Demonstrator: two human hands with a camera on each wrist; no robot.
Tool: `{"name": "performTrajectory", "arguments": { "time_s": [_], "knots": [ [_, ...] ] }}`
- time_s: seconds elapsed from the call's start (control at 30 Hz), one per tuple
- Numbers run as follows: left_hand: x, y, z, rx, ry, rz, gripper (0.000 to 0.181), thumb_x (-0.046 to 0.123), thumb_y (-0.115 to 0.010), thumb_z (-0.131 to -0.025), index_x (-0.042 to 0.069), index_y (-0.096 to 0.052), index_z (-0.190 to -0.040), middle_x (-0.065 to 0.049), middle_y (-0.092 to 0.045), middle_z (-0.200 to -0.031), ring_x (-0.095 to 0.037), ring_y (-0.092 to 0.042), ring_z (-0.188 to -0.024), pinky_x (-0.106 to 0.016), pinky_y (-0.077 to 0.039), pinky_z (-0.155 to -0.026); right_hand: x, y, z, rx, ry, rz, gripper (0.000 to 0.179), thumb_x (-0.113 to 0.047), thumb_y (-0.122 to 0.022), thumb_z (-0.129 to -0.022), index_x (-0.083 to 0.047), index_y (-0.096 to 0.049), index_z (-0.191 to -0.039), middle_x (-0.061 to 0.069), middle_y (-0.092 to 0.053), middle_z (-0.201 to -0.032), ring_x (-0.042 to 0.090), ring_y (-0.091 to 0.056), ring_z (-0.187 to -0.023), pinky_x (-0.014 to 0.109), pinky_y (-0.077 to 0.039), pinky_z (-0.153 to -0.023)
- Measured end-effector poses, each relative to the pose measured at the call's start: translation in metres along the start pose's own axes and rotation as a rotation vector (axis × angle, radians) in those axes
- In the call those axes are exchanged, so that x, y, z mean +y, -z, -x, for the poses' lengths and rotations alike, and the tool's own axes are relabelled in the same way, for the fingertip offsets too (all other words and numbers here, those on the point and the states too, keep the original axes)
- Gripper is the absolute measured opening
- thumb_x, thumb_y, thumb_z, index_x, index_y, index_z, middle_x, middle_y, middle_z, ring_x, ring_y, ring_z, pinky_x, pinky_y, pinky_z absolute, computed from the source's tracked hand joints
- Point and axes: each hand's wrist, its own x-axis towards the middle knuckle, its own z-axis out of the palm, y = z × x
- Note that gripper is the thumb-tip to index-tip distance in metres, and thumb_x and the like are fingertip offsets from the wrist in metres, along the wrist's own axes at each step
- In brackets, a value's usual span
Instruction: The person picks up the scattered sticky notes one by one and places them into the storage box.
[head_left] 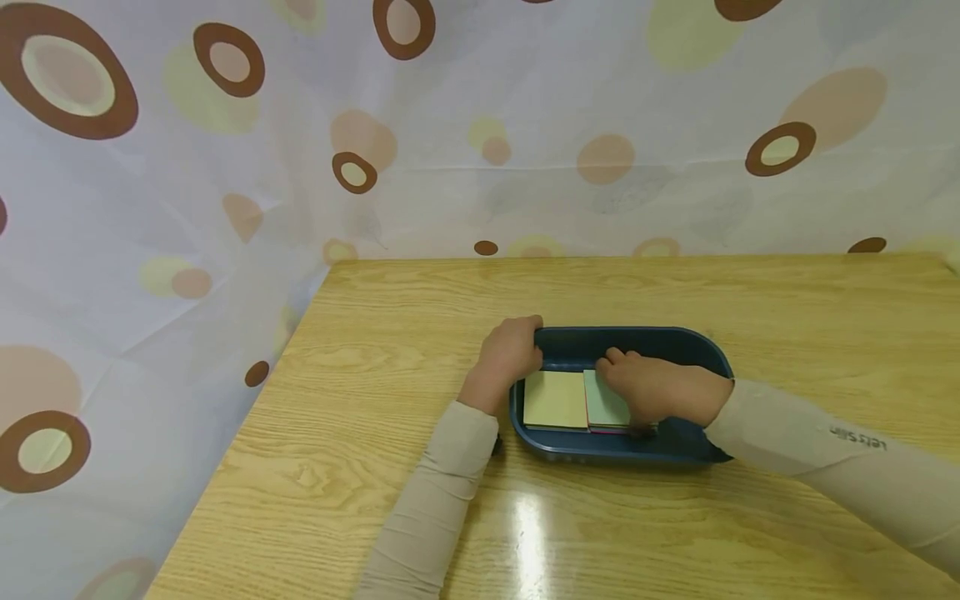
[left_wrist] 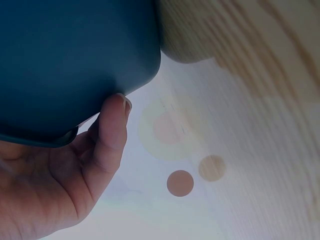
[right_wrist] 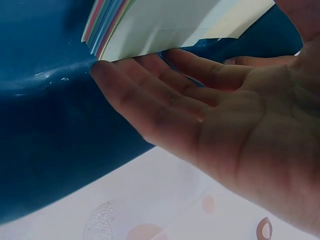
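Note:
A dark blue oblong plastic basin (head_left: 622,454) with rounded ends lies on the table. My left hand (head_left: 510,350) grips its left end at the rim; in the left wrist view a fingertip (left_wrist: 114,107) presses the outer wall. Inside, a pale yellow sticky note pad (head_left: 555,400) lies beside a light green sticky note pad (head_left: 603,402). My right hand (head_left: 663,387) reaches into the basin over the green pad, covering its right part. In the right wrist view, nearly straight fingers (right_wrist: 165,107) touch the edge of a multicoloured paper stack (right_wrist: 150,30). The thumb's contact is unclear.
The wooden table (head_left: 337,467) extends around the basin, its left edge running diagonally. A patterned sheet (head_left: 465,192) with brown and yellow circles hangs behind and to the left. A small dark object (head_left: 497,446) shows beside my left sleeve, mostly hidden.

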Motion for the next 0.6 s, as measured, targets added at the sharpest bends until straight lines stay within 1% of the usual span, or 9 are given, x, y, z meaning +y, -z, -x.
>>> {"name": "performTrajectory", "arguments": {
  "time_s": [0.2, 0.43, 0.6],
  "knots": [
    [0.0018, -0.0004, -0.0003, 0.007, 0.007, 0.001, 0.032, 0.003, -0.058, -0.090, 0.008, -0.060, -0.121, -0.009, -0.066, -0.109, -0.017, -0.055, -0.077, -0.028, -0.045, -0.062, -0.0007, -0.0007, -0.0016, -0.011, -0.023, 0.005, 0.073, -0.012, -0.090, -0.063, 0.008, -0.048, -0.120, 0.018, -0.049, -0.106, 0.029, -0.050, -0.089, 0.044, -0.048, -0.081],
    [0.0041, 0.0018, 0.0002, 0.006, 0.009, 0.004, 0.029, 0.003, -0.058, -0.089, 0.008, -0.061, -0.117, -0.009, -0.066, -0.105, -0.018, -0.053, -0.074, -0.027, -0.043, -0.059, -0.0007, -0.0048, -0.0041, 0.036, -0.010, 0.025, 0.078, -0.009, -0.093, -0.055, 0.007, -0.049, -0.117, 0.018, -0.052, -0.105, 0.031, -0.053, -0.091, 0.045, -0.049, -0.081],
    [0.0041, 0.0026, 0.0013, 0.013, 0.013, -0.005, 0.027, 0.003, -0.058, -0.089, 0.008, -0.061, -0.116, -0.009, -0.066, -0.104, -0.018, -0.053, -0.075, -0.028, -0.044, -0.060, -0.0003, -0.0068, -0.0069, 0.034, -0.006, 0.055, 0.080, -0.009, -0.095, -0.053, 0.005, -0.050, -0.118, 0.016, -0.054, -0.105, 0.031, -0.056, -0.091, 0.044, -0.050, -0.082]
  ]
}}
